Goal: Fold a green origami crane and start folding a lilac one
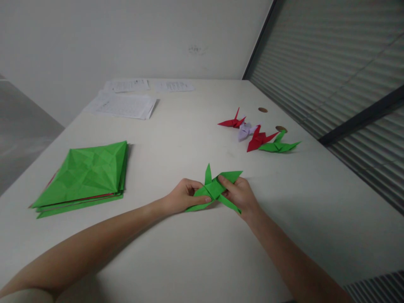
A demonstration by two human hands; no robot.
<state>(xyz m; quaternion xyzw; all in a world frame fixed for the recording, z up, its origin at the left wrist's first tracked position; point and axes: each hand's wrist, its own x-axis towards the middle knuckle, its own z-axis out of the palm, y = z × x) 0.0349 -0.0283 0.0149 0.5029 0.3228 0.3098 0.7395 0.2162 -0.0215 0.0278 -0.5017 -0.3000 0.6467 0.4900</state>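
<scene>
Between my two hands is a green origami crane (215,188), its pointed ends spread out to several sides. My left hand (184,195) pinches its left part, thumb on top. On the other side my right hand (240,194) grips the right part, with the thumb pressed on the upper face. My fingers underneath are partly hidden by the paper. Beyond my right hand stand finished-looking cranes in a slanting row: a red crane (232,122), a lilac crane (245,131), another red crane (260,139) and a green crane (278,145).
A stack of creased green paper sheets (91,170), with red edges showing, lies on the white table (176,139) at the left. Printed papers (126,105) lie at the back left. Two round brown spots (263,110) are near the right edge, beside window blinds (341,54).
</scene>
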